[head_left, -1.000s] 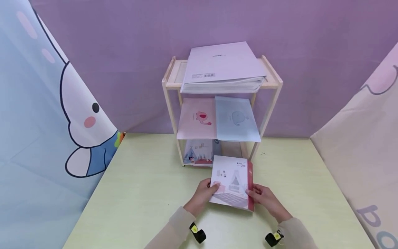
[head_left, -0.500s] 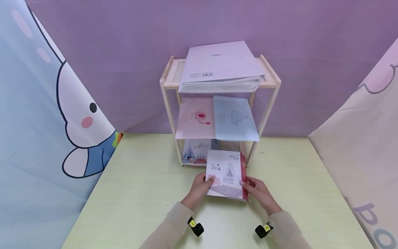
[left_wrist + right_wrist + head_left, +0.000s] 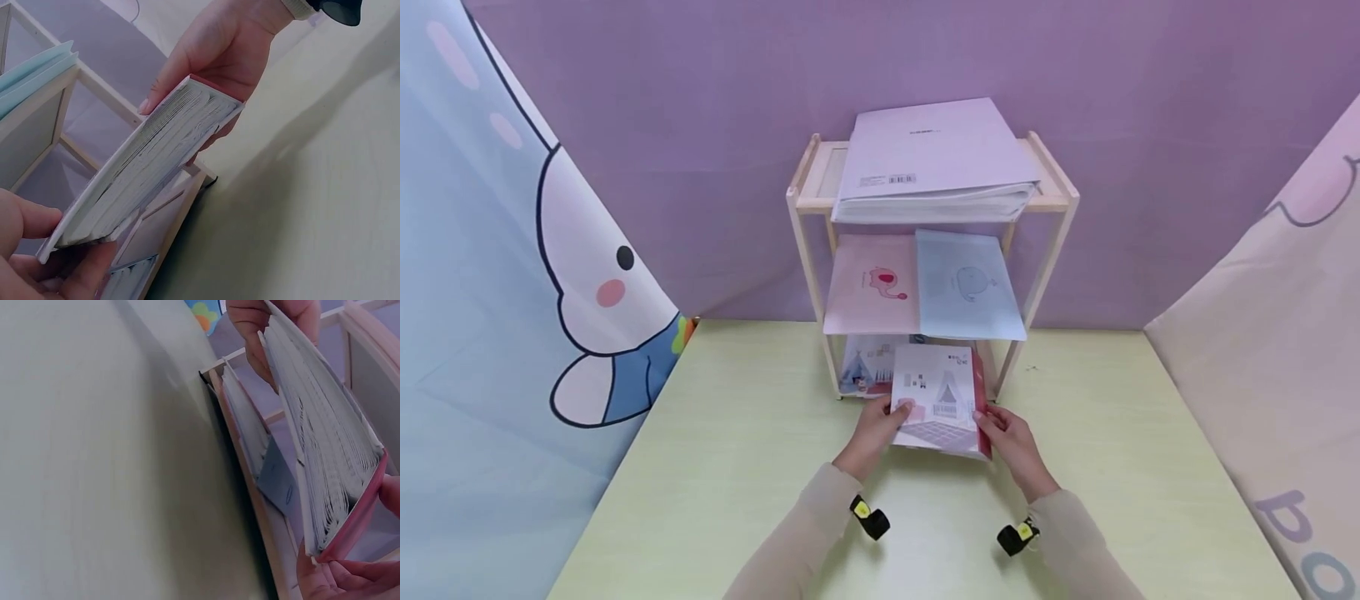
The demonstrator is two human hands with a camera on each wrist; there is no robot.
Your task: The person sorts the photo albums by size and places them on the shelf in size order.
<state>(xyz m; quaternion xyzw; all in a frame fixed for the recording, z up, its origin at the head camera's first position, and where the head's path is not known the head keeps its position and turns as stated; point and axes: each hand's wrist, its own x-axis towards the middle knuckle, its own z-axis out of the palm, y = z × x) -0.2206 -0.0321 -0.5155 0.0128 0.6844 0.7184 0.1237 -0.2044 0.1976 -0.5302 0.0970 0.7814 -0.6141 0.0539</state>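
A thick photo album [image 3: 934, 392] with a white, tent-printed cover and red spine is held level at the mouth of the rack's lowest shelf. My left hand [image 3: 871, 427] pinches its left edge, thumb on the cover and fingers beneath. On the spine side, my right hand [image 3: 1015, 440] grips with its thumb on top. Both wrist views show the album's page edges [image 3: 156, 156] between the two hands. A similar tent-covered album [image 3: 867, 362] lies on the lowest shelf at left, partly hidden behind the held one. A grey-blue item [image 3: 278, 478] is beside it.
The wooden rack [image 3: 1052, 250] has three levels. Large pale purple albums [image 3: 936, 158] lie on top; pink [image 3: 872, 287] and light blue [image 3: 970, 287] folders overhang the middle shelf. The pale green table [image 3: 737, 467] is bordered by cloth walls.
Both hands have carried the album forward and slightly left, so its far edge now reaches under the middle shelf's folders. Both grips stay as they were. The head view shifted slightly.
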